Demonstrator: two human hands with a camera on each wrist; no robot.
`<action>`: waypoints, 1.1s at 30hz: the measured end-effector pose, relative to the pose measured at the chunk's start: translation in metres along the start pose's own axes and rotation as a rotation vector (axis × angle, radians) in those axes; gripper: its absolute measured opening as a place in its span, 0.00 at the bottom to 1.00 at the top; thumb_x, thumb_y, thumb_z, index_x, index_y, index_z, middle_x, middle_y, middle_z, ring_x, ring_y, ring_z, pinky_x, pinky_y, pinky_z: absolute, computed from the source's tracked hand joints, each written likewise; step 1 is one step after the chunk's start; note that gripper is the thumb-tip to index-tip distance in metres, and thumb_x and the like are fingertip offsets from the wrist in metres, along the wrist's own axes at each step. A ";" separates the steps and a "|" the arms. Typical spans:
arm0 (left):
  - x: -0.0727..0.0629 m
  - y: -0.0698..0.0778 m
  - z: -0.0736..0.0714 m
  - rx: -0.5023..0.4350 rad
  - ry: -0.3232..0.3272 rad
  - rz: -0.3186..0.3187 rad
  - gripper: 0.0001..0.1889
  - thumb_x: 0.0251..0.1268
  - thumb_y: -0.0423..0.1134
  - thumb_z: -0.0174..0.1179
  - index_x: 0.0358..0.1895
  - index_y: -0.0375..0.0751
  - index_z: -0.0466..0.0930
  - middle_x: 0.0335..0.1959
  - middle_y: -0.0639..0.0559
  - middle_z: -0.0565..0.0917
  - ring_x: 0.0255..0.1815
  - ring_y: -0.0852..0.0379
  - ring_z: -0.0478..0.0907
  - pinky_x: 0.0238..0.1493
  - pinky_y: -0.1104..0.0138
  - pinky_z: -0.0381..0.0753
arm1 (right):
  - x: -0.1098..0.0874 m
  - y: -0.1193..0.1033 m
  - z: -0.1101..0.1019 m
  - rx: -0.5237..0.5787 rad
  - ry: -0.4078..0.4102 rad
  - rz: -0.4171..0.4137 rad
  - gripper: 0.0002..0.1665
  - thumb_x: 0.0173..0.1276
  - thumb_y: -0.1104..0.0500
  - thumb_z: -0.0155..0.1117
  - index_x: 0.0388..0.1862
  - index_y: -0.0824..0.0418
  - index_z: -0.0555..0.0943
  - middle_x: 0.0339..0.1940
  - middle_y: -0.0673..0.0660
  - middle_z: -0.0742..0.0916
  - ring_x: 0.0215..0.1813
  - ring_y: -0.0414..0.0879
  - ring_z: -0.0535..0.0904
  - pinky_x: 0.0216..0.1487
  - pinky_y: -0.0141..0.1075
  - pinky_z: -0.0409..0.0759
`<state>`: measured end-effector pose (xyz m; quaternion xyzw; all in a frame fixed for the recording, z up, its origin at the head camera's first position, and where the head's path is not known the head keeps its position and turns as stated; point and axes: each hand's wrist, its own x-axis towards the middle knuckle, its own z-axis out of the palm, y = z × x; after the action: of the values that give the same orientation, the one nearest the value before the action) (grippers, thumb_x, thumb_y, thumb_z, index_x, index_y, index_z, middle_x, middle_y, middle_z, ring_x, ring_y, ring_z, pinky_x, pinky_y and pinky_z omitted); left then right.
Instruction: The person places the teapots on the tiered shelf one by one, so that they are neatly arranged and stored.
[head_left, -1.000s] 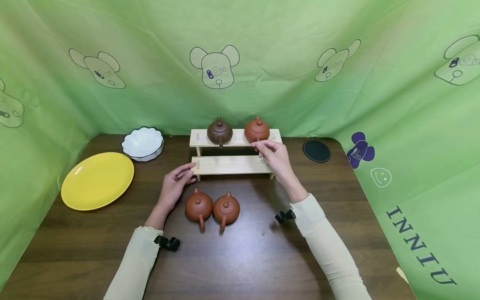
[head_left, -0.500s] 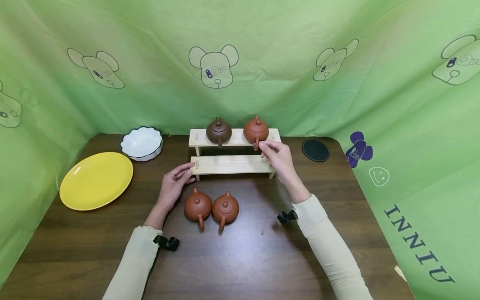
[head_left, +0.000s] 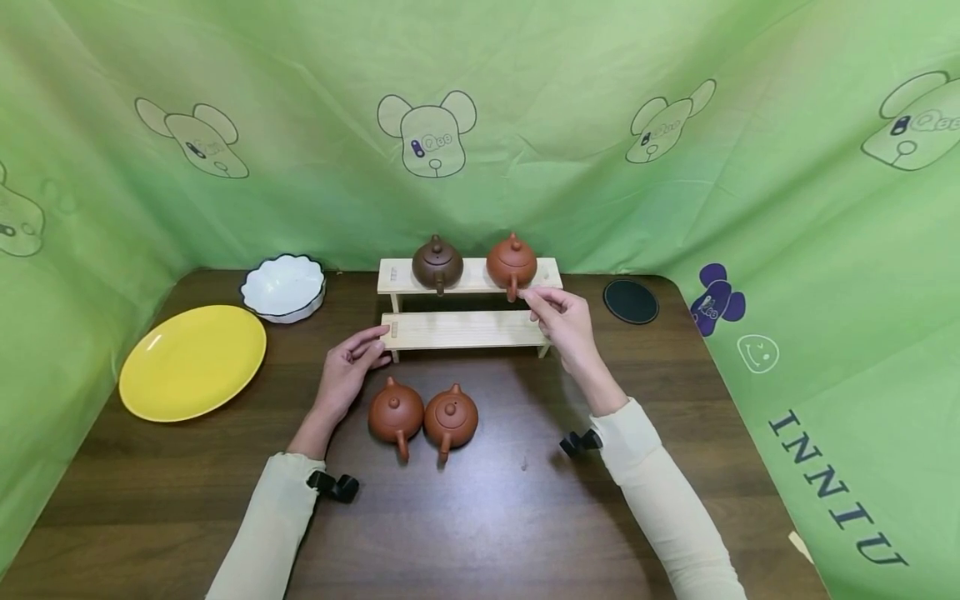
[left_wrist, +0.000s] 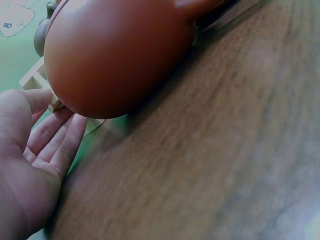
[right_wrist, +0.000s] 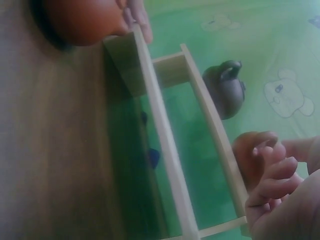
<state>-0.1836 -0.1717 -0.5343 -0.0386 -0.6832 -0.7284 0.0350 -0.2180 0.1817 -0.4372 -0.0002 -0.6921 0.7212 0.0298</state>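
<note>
On the top step of a two-tier wooden rack (head_left: 465, 330) stand a dark brown teapot (head_left: 437, 263) and a reddish clay teapot (head_left: 512, 261). My left hand (head_left: 350, 368) holds the left end of the rack's lower step between thumb and fingers. Just right of the reddish pot's handle is my right hand (head_left: 561, 323), its thumb and forefinger tips close together beside the handle with nothing visible between them. Two more clay teapots, a left one (head_left: 395, 412) and a right one (head_left: 452, 417), stand side by side on the table before the rack, handles toward me.
At the left lie a yellow plate (head_left: 192, 363) and, behind it, a white scalloped bowl (head_left: 283, 287). A round black coaster (head_left: 632, 301) is right of the rack. Green printed cloth (head_left: 540, 192) hangs behind the wooden table (head_left: 480, 533).
The fingers of my right hand have come off the reddish teapot's handle and shifted slightly right. That pot stays on the top step. My left hand keeps its place at the rack.
</note>
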 end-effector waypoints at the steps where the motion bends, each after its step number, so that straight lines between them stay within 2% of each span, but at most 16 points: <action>1: 0.000 0.000 0.000 0.000 0.001 0.000 0.19 0.85 0.29 0.62 0.71 0.25 0.81 0.57 0.64 0.91 0.49 0.67 0.91 0.56 0.68 0.95 | -0.002 0.001 -0.001 0.005 0.013 -0.001 0.06 0.81 0.62 0.72 0.41 0.60 0.92 0.22 0.46 0.82 0.19 0.33 0.66 0.17 0.21 0.57; 5: 0.002 -0.001 0.001 -0.004 -0.003 0.004 0.19 0.85 0.29 0.62 0.71 0.24 0.81 0.58 0.63 0.91 0.50 0.67 0.91 0.56 0.69 0.94 | -0.012 0.006 -0.002 0.022 0.063 -0.017 0.05 0.79 0.63 0.74 0.41 0.63 0.92 0.21 0.46 0.82 0.20 0.33 0.67 0.17 0.21 0.58; 8: 0.002 -0.001 0.001 -0.008 -0.001 0.001 0.19 0.85 0.29 0.62 0.71 0.23 0.81 0.58 0.63 0.91 0.50 0.67 0.91 0.56 0.69 0.94 | -0.021 0.010 -0.003 0.027 0.071 -0.020 0.05 0.80 0.63 0.73 0.42 0.63 0.93 0.20 0.46 0.81 0.19 0.33 0.66 0.17 0.21 0.57; 16: 0.001 -0.001 0.000 -0.010 -0.002 0.008 0.19 0.85 0.29 0.62 0.71 0.24 0.81 0.58 0.64 0.91 0.50 0.67 0.90 0.56 0.69 0.94 | -0.041 0.017 -0.004 0.045 0.027 0.032 0.07 0.81 0.64 0.71 0.42 0.60 0.93 0.21 0.47 0.81 0.20 0.34 0.68 0.17 0.21 0.59; 23: 0.000 0.000 0.000 -0.011 -0.004 0.006 0.19 0.85 0.30 0.62 0.71 0.25 0.81 0.59 0.63 0.91 0.51 0.67 0.90 0.56 0.68 0.95 | -0.056 0.021 0.000 0.068 -0.014 0.089 0.10 0.82 0.65 0.69 0.38 0.55 0.92 0.21 0.47 0.80 0.20 0.34 0.66 0.18 0.22 0.56; 33: 0.001 -0.002 0.000 -0.015 -0.004 0.009 0.19 0.85 0.29 0.61 0.71 0.23 0.81 0.59 0.63 0.91 0.51 0.67 0.90 0.56 0.69 0.94 | -0.073 0.031 0.004 0.059 -0.074 0.151 0.11 0.83 0.60 0.69 0.38 0.56 0.92 0.21 0.46 0.78 0.18 0.34 0.60 0.17 0.23 0.51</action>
<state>-0.1848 -0.1719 -0.5363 -0.0434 -0.6774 -0.7334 0.0365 -0.1467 0.1731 -0.4711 -0.0250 -0.6692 0.7410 -0.0505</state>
